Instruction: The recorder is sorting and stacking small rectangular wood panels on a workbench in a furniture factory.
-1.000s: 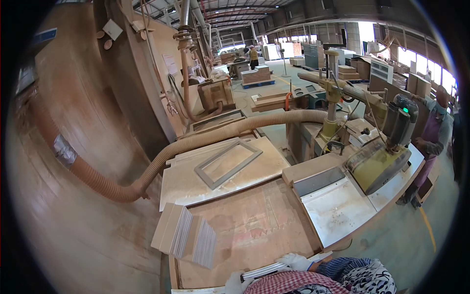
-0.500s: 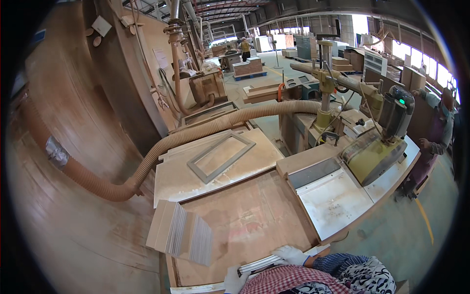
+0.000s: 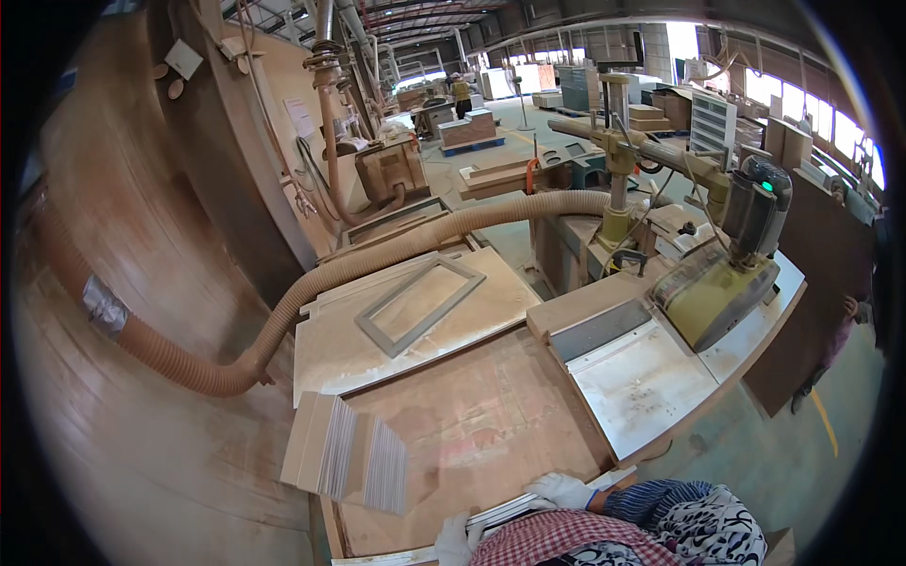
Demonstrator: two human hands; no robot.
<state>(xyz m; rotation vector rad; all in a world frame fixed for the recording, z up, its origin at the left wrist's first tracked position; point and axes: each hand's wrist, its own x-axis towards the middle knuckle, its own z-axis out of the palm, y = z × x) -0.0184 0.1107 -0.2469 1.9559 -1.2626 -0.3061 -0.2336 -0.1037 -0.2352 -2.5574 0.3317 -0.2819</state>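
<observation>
Close against my body at the table's near edge, I hold a small stack of thin white strips [image 3: 500, 512]. My left hand [image 3: 454, 541], in a white glove, grips their left end. The other end is under my right hand [image 3: 563, 491], also white-gloved, its fingers curled over the strips. My checked clothing covers the strips' near side and part of both hands. Left of them on the wooden tabletop [image 3: 472, 415] stand two bundles of narrow boards [image 3: 326, 443] with pale edges.
A grey rectangular frame [image 3: 420, 307] lies on a board at the table's far side. To the right is a saw with a yellow-green guard [image 3: 713, 297] over a metal bed [image 3: 628, 387]. A ribbed hose [image 3: 377, 255] crosses behind. A co-worker's hand [image 3: 852, 307] shows beside a large brown panel [image 3: 802, 330].
At the right, the co-worker has shifted farther right, and more of the large brown panel shows. My view has turned slightly. Both my hands stay on the strips, almost unmoved.
</observation>
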